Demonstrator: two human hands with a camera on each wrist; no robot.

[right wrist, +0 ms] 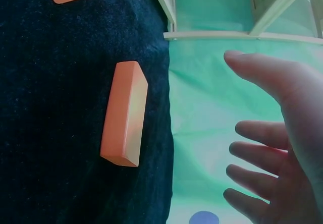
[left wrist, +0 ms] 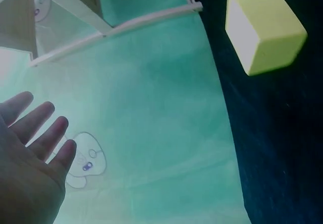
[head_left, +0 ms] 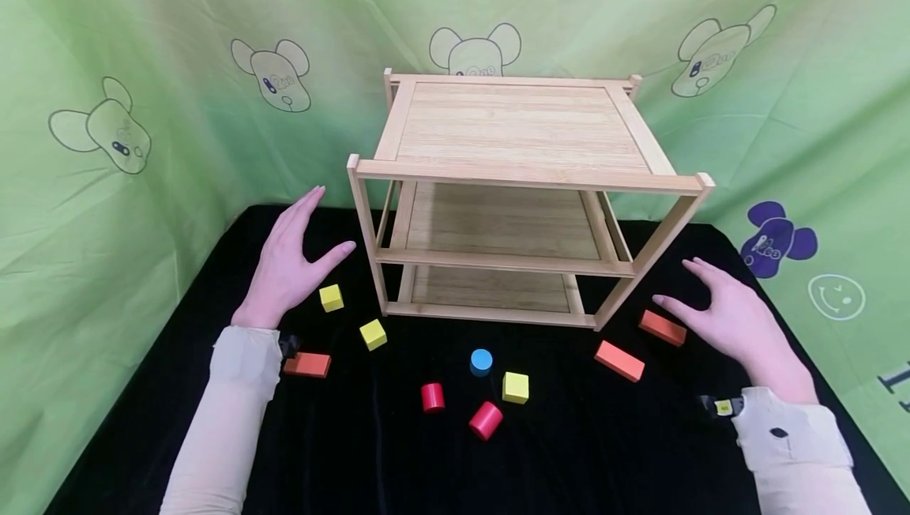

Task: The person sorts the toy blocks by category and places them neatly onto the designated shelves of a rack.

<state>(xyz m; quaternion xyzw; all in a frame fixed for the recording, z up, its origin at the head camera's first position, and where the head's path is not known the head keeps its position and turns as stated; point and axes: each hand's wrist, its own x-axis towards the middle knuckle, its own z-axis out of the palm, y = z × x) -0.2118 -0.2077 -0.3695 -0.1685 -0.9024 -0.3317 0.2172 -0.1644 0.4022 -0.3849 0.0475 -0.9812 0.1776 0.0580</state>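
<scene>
A three-tier wooden shelf (head_left: pixel 526 128) stands at the back of the black cloth. To its left my left hand (head_left: pixel 287 266) is held in the air, thumb apart from the fingers, holding nothing. Closest to it is a yellow cube (head_left: pixel 331 298), which also shows as a yellow block (left wrist: pixel 265 30) in the left wrist view. My right hand (head_left: pixel 732 317) hovers right of the shelf with its fingers spread and nothing in them. Beside it lies an orange block (head_left: pixel 663 328), the long orange block (right wrist: pixel 124 113) of the right wrist view; a second orange block (head_left: pixel 620 361) lies nearer the middle.
Ahead of the shelf lie a blue cylinder (head_left: pixel 481 362), two red cylinders (head_left: pixel 432 397) and more yellow cubes (head_left: pixel 515 388). An orange block (head_left: pixel 309 365) lies by the left wrist. Green printed fabric (head_left: pixel 341 17) hangs behind and on both sides.
</scene>
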